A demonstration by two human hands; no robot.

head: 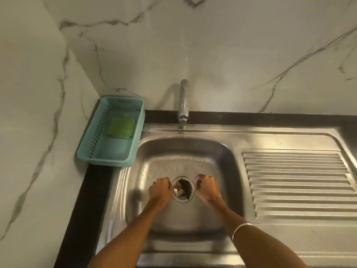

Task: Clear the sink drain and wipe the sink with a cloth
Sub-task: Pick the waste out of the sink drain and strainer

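both bare forearms reach into the steel basin, one hand each side of the drain.

head view: left hand [161, 187] and right hand [207, 187] sit low in the stainless steel sink [228, 171], fingers curled under; whether they grasp anything i cannot tell. the round metal drain strainer [182, 188] lies between them, its rim just beside both sets of knuckles. dark leafy scraps clog its centre, and the ring around them is shiny. water beads dot the basin floor behind it. a thin white bangle [241, 229] circles the right forearm. a chrome tap [183, 101] stands behind the basin. a teal perforated plastic basket [96, 144] at the left corner holds a green scrub pad [121, 127]. a ribbed draining board [297, 182] spreads to the right.
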